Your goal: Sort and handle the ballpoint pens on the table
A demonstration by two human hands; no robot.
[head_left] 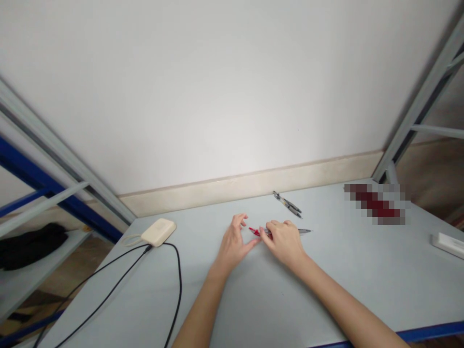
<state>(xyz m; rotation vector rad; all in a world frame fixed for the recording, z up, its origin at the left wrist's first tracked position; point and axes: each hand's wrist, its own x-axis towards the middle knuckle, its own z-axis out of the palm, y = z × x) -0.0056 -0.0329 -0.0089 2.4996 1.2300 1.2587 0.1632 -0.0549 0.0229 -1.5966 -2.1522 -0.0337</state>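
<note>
My right hand [285, 241] is closed over at least one pen lying low at the tabletop. A red pen end [254, 231] sticks out on its left side, and a grey pen tip [306, 231] shows on its right. The fingers hide the middle, so I cannot tell whether these belong to one pen or more. Beside the red end is my left hand [232, 245], its fingers spread and curved with nothing in them; its thumb reaches close to the right hand. Farther back, two dark pens [288, 205] lie side by side on the table.
The pale table [232, 309] meets a wall with a beige skirting [217, 189]. A cream box [158, 232] with black cables [179, 275] sits at left. To the right are a pixelated dark-red item [377, 204] and a white object [449, 245]. Metal frame posts [416, 106] flank the table.
</note>
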